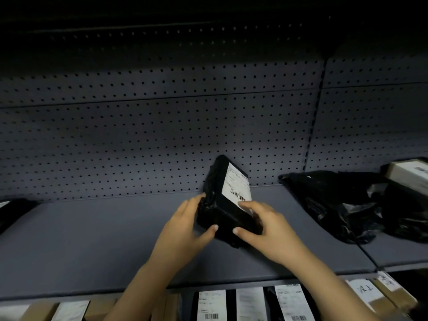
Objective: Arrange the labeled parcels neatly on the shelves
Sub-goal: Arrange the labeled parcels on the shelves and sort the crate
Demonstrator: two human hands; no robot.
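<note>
Head view: your left hand (185,224) and right hand (266,225) grip the black labeled parcel (223,200) tilted on the grey shelf (92,239); next, probably stand it upright, label outward.

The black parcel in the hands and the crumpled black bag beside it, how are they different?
The held parcel is boxy and tight; the crumpled bag is floppy and wrinkled. The held parcel stands tilted, gripped by left hand and right hand; the crumpled bag lies slumped, untouched. Both are black plastic.
</note>
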